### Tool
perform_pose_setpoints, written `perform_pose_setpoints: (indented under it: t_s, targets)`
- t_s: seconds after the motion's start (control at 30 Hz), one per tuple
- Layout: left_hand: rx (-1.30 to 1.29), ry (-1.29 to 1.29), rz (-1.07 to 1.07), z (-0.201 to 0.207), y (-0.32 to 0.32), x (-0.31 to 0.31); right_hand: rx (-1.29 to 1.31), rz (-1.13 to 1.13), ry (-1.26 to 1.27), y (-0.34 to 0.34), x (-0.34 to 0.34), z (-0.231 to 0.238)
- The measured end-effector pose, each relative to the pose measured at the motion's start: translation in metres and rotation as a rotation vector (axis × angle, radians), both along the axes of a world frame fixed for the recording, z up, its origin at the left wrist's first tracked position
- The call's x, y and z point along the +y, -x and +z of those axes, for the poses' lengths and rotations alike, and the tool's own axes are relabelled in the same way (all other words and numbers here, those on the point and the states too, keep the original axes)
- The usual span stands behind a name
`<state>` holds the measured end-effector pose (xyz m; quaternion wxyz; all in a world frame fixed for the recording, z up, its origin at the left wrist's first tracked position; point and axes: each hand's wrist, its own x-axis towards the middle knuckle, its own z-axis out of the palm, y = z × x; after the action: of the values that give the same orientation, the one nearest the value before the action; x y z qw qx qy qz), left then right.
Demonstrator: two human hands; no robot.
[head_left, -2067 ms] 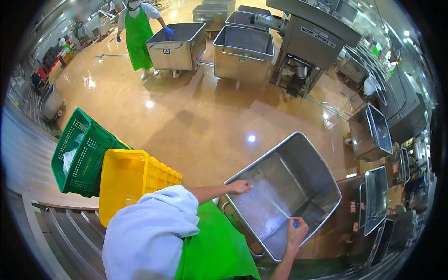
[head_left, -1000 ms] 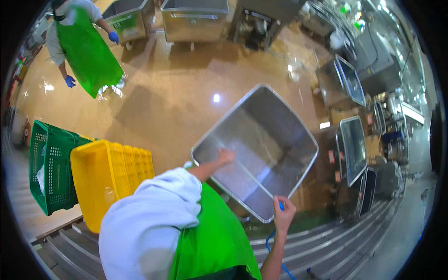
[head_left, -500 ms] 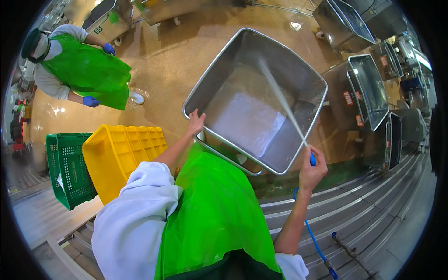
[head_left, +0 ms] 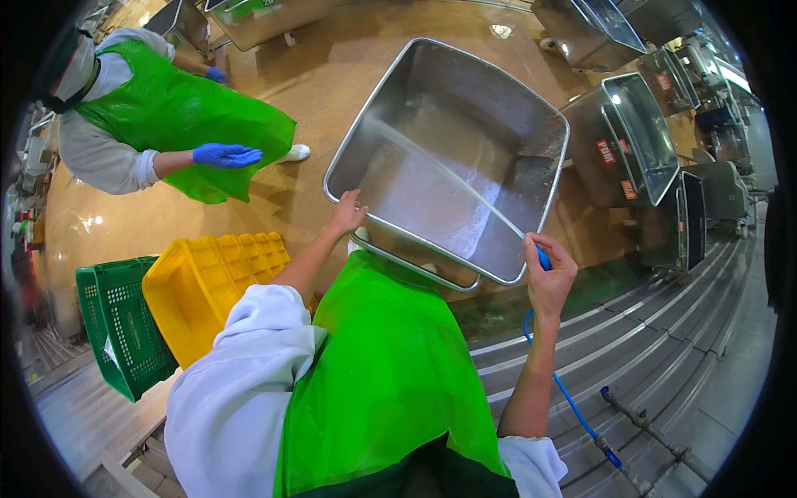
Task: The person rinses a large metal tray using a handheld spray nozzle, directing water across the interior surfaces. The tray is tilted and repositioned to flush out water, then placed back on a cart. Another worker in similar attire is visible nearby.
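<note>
A deep square stainless steel tub cart (head_left: 506, 108) stands tilted in view before me, with shallow water and whitish foam on its bottom. My left hand (head_left: 349, 213) grips its near-left rim, fingers hooked over the edge. My right hand (head_left: 550, 280) is closed around a blue spray nozzle (head_left: 544, 258) beside the tub's near-right corner. From it a white water jet (head_left: 465, 187) crosses the tub and strikes the far-left inner wall. A thin blue hose (head_left: 574, 405) hangs from the nozzle past my right forearm.
A co-worker in a green apron (head_left: 183, 124) and blue gloves stands at the left. Yellow (head_left: 241, 266) and green crates (head_left: 124, 324) stand near my left arm. More steel tub carts (head_left: 610, 153) line the right. Ridged metal grating (head_left: 631, 349) lies lower right, and the brown floor (head_left: 324, 100) looks wet.
The water jet has swung from the tub's far wall to its left wall. My right hand has moved slightly up. The co-worker has come closer, one gloved hand stretched out.
</note>
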<state>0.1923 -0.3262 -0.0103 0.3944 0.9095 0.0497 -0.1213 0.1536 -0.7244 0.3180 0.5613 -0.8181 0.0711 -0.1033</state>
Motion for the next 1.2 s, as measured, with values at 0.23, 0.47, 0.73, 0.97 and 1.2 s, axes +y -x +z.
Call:
perform_pose_setpoints:
  t_s: [0.23, 0.47, 0.73, 0.97, 1.2]
  targets:
    - [-0.042, 0.306, 0.012, -0.01, -0.002, 0.018, 0.128, 0.08, 0.258, 0.005, 0.042, 0.017]
    - [0.12, 0.024, -0.376, 0.022, -0.004, 0.027, 0.131, 0.04, 0.444, -0.004, 0.084, 0.013]
    - [0.197, -0.266, -1.008, 0.155, -0.078, -0.122, 0.129, 0.007, 0.548, -0.013, 0.108, 0.011]
    - [0.23, -0.271, -1.059, 0.144, -0.09, -0.18, 0.166, -0.012, 0.567, -0.015, 0.111, 0.009]
    - [0.087, -0.131, -0.878, 0.12, -0.098, -0.177, 0.157, -0.031, 0.534, -0.014, 0.1, 0.01]
